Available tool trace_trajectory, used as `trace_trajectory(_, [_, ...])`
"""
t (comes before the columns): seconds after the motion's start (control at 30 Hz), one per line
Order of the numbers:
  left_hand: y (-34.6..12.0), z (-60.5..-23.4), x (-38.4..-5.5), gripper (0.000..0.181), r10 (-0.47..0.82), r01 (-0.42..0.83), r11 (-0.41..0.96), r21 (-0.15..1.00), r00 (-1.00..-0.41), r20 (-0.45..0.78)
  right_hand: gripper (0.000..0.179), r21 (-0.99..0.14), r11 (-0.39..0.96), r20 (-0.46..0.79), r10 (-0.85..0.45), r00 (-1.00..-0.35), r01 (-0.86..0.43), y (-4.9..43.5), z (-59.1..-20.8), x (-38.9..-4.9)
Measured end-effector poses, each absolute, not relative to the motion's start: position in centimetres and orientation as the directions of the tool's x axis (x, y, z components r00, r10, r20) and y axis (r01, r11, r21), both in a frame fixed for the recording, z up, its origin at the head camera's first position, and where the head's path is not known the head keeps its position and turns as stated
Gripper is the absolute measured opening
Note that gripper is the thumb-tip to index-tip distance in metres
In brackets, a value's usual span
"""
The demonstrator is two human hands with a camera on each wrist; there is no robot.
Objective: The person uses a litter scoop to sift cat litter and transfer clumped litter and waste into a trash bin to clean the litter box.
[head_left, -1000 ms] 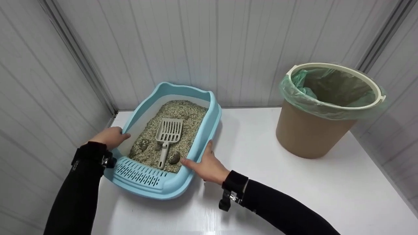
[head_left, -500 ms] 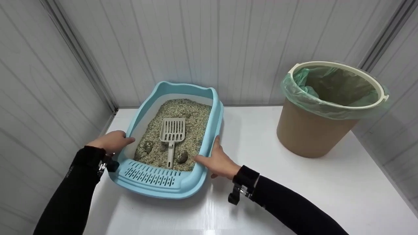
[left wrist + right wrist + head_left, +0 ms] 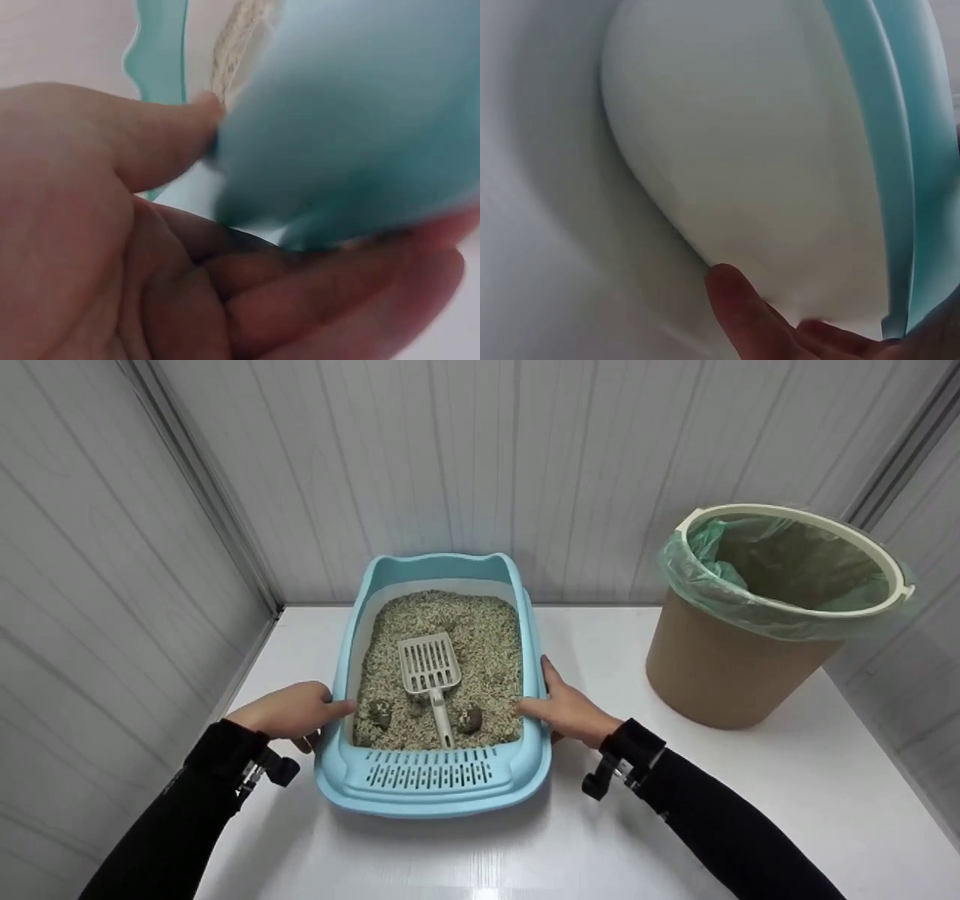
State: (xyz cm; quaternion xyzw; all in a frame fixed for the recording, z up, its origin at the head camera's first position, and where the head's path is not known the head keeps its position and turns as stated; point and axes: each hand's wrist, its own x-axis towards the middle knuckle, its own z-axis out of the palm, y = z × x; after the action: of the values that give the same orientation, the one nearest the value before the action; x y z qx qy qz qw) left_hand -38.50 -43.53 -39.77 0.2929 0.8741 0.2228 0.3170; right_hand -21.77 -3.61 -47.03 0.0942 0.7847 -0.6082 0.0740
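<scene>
A light-blue litter box point(image 3: 435, 801) with a white lower tray point(image 3: 750, 150) stands on the white table, filled with sandy litter point(image 3: 487, 634). On the litter lies a beige slotted litter scoop point(image 3: 430, 664), its handle angled toward the front grate. Dark clumps point(image 3: 470, 718) sit beside the handle. My left hand point(image 3: 296, 710) grips the box's left side, thumb over the blue rim point(image 3: 360, 112) and fingers underneath. At the opposite side my right hand point(image 3: 574, 714) holds the rim with its thumb inside; in the right wrist view its fingers point(image 3: 742, 307) reach along the white outer wall.
At the back right stands a brown waste bin point(image 3: 731, 667) with a cream ring and a green bag liner point(image 3: 780, 619). Panelled walls point(image 3: 480, 457) close off the back and both sides of the table point(image 3: 622, 847).
Both hands have turned the litter box from a slant to nearly straight, its front end swinging right. The scoop now tilts the other way in view. The waste bin stays in place.
</scene>
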Motion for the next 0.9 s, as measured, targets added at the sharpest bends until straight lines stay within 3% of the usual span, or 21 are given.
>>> trace_trajectory(0.4, [-45.0, -41.0, -40.3, 0.054, 0.781, 0.550, 0.615, 0.565, -0.522, -0.343, 0.102, -0.914, 0.346, -0.161, 0.176, -0.971, 0.214, -6.1, -46.7, -21.2])
trace_trajectory(0.67, [-45.1, -42.2, -40.4, 0.055, 0.804, 0.613, 0.580, 0.537, -0.538, -0.254, 0.096, -0.909, 0.383, -0.110, 0.160, -0.981, 0.165, -5.9, -47.0, -21.0])
trace_trajectory(0.9, [-45.6, -42.3, -41.1, 0.053, 0.839, 0.640, 0.525, 0.561, -0.501, -0.214, 0.097, -0.913, 0.364, -0.121, 0.187, -0.975, 0.183, -6.3, -46.8, -21.1])
